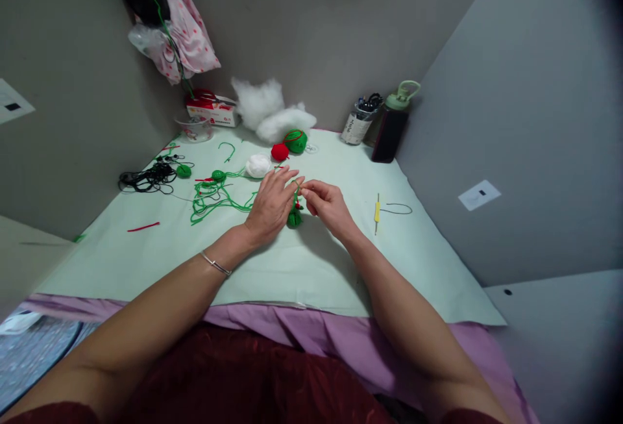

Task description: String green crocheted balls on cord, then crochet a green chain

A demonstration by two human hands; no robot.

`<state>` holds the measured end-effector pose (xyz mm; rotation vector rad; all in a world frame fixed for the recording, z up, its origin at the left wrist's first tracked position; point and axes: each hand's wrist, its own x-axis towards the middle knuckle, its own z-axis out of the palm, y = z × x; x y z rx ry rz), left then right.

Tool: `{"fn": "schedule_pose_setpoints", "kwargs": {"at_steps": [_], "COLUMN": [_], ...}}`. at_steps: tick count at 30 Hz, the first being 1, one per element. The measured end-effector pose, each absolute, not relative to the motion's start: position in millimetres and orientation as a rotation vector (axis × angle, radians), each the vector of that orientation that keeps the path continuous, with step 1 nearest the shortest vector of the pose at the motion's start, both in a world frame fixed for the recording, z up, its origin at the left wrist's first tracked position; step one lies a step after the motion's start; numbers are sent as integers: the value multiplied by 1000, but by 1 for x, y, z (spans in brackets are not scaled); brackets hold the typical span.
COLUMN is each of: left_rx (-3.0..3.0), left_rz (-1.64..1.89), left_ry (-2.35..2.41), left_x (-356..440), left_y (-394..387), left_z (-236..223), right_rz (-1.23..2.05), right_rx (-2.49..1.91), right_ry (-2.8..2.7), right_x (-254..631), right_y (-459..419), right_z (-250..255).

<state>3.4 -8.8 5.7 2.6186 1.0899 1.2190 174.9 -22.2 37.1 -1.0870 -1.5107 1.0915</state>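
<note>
My left hand [273,206] is over the middle of the table, back of the hand up, its fingers bent toward my right hand and closed at the tips on a strand of green yarn [297,185]. My right hand [327,205] pinches the same yarn between thumb and forefinger. Just below the fingertips hangs or rests a small green crocheted piece [294,218] with red bits on it; my left hand partly covers it. Loose green yarn strands [214,202] lie left of my left hand. A white yarn ball [257,165] sits just beyond it.
Behind are a red yarn ball [280,152], a green yarn ball [295,141] and white stuffing [263,109]. A crochet hook with yellow grip [377,212] lies right. Black cord [148,177] is at left. A pen cup [356,125], phone [390,135] and bottle [400,96] stand back right.
</note>
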Motion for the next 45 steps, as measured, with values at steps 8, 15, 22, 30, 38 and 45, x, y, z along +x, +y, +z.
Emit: {"fn": "schedule_pose_setpoints", "kwargs": {"at_steps": [8,15,22,30,38,45], "left_rx": [2657,2676,2689,2697,2694,2729], "left_rz": [1154,1094,1047,994,918,927], "left_ry": [1164,1164,1177,1192,1240,1234], "left_x": [3,2,2,0,-1,-2], "left_y": [-8,-5,-4,-4,-4,-3], "left_z": [3,-1,-1,2,3,2], "right_rz": [1194,1243,1267,1300,1353,1426], "right_rx": [-1074,-1076,-1081,-1101,-1093,-1100], "right_ry": [-1432,-1403,-1410,-1378,-1365,-1311], "right_x": [176,178,182,183,182,185], "right_y": [-22,-20,-19,-17,-16,-13], "right_z": [37,35,35,32,31,32]}}
